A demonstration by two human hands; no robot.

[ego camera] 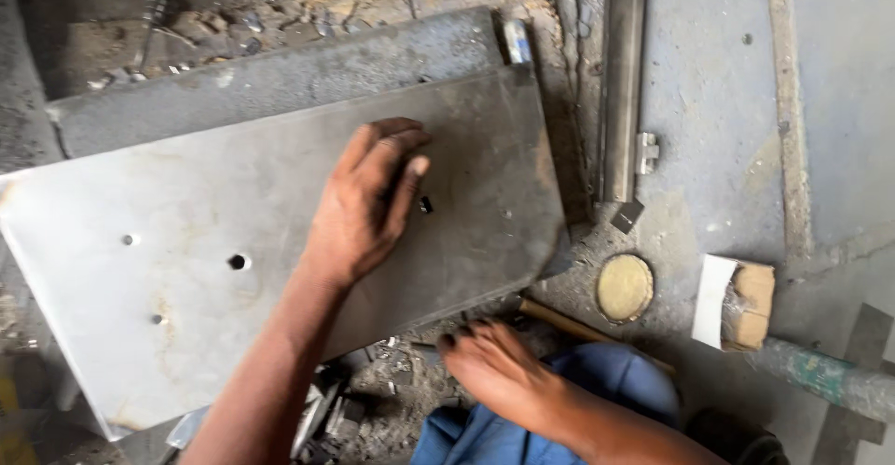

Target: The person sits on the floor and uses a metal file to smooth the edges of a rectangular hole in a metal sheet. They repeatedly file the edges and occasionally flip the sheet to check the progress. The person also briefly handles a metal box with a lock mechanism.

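A: Left hand?
B: Flat, palm down on the grey steel plate, fingers stretched and close together, pressing, gripping nothing.

A: Plate position?
B: Lying tilted across the dirty workshop floor, overlapping a darker steel slab behind it. Rounded corner at lower right. One drilled hole left of the wrist, two smaller marks nearby (punch marks or shallow holes, hard to tell). Small dark hole just beside the fingertips.

A: Right hand?
B: Low, near the plate's front edge, fingers curled down toward grit and metal scraps. Cannot tell whether anything held (fingertips blurred, dark). Resting over a blue-clad knee.

A: Surroundings?
B: Long metal bar standing up the frame right of the plate. Round brass-coloured disc on the floor, well apart from both hands. Scrap of cardboard with white paper beside it, greenish pipe at lower right. Wooden handle poking out between knee and disc.
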